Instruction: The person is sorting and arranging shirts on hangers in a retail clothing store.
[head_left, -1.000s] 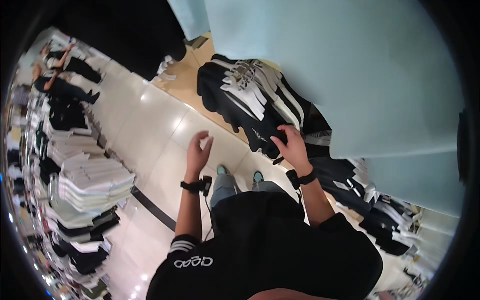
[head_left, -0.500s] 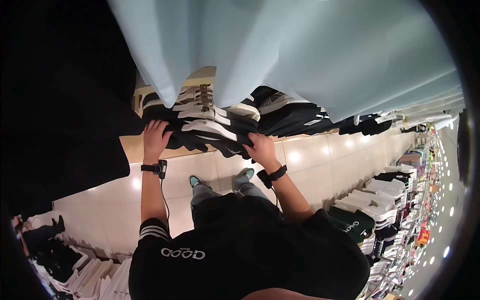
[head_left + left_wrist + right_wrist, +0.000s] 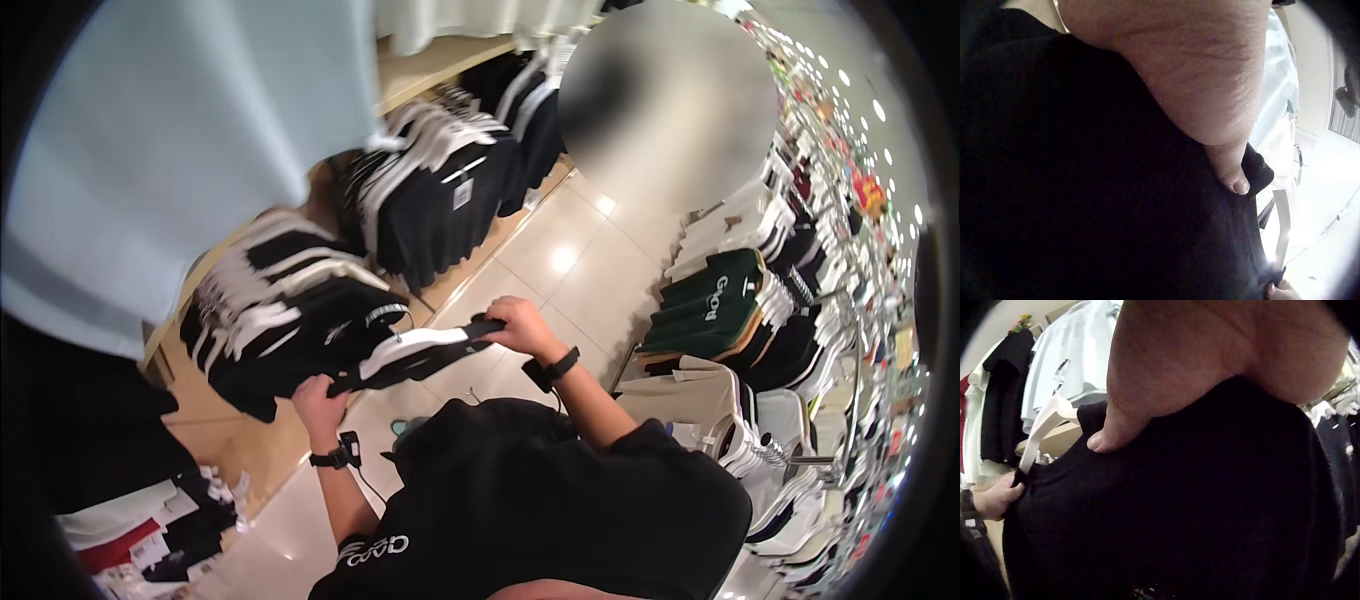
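Observation:
A black T-shirt on a white hanger is stretched between my two hands, in front of the low rail of clothes. My left hand grips one shoulder of it, with the thumb lying on the black cloth in the left wrist view. At the other shoulder my right hand pinches the cloth, its thumb near the neckline. The hanger's hook stands up out of the collar in the right wrist view. Both hands' fingers are mostly hidden behind the shirt.
Black and white shirts hang on the low rail beside me, with more dark shirts farther along. Light blue garments hang overhead at left. Across the tiled floor is another rack with green shirts.
My hands were apart with nothing in them, then took the black T-shirt by its shoulders at the rail. Now the shirt is out from the row, and my view has turned.

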A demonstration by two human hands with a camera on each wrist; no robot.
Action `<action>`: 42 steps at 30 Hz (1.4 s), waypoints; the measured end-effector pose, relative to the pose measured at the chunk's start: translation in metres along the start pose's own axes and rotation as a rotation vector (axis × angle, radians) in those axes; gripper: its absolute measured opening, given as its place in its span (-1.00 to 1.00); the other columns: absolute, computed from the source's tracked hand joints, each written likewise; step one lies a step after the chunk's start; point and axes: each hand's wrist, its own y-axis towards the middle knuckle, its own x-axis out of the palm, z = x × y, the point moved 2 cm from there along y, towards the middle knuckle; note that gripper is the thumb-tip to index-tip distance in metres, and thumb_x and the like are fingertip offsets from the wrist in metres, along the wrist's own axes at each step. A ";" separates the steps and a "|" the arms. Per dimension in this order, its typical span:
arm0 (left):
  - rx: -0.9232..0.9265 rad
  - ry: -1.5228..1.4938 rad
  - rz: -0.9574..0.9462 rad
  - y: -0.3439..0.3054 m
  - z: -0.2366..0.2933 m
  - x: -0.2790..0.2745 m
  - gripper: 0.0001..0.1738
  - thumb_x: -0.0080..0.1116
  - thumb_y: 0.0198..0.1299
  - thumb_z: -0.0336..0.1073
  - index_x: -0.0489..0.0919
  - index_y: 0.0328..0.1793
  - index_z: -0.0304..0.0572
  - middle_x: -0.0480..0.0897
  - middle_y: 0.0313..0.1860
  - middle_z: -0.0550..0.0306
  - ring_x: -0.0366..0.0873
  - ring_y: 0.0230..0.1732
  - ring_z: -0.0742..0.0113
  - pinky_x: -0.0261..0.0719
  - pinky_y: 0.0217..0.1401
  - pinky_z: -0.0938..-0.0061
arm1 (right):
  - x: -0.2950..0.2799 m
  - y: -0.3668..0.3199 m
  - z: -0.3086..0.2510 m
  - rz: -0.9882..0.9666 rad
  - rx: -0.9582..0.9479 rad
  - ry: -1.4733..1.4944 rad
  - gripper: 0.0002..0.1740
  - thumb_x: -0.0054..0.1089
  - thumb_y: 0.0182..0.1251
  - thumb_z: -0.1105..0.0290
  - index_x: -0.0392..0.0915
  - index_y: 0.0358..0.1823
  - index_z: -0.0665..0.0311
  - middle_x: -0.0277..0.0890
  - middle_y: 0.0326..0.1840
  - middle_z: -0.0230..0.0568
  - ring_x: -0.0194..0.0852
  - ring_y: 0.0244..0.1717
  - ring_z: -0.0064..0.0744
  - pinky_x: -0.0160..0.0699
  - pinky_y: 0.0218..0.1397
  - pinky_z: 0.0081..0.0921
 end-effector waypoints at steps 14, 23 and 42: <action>0.472 -0.187 -0.214 0.156 0.314 0.137 -0.55 0.72 -0.39 -0.28 0.56 -0.52 -0.20 0.58 -0.56 0.02 0.60 -0.46 -0.06 0.48 -0.39 0.20 | -0.202 -0.210 0.144 0.707 0.405 -0.021 -0.64 0.48 -0.18 0.47 0.35 -0.52 0.28 0.33 -0.48 -0.14 0.31 -0.35 -0.01 0.30 -0.25 -0.18; 0.619 -0.280 -0.514 0.259 0.414 0.321 -0.55 0.69 -0.17 -0.05 0.61 -0.58 -0.14 0.55 -0.62 0.03 0.61 -0.51 -0.03 0.47 -0.44 0.16 | -0.243 -0.250 0.261 0.817 0.770 -0.082 -0.72 0.49 -0.18 0.53 0.46 -0.53 0.31 0.43 -0.49 -0.14 0.42 -0.33 0.00 0.39 -0.22 -0.18; 0.743 -0.612 -0.796 0.532 0.613 0.701 -0.53 0.72 -0.13 -0.04 0.64 -0.48 -0.17 0.62 -0.53 0.02 0.65 -0.43 -0.03 0.52 -0.37 0.22 | -0.481 -0.127 0.494 0.800 0.974 -0.377 -0.65 0.63 -0.16 0.50 0.50 -0.51 0.32 0.41 -0.52 -0.10 0.46 -0.43 0.00 0.44 -0.33 -0.20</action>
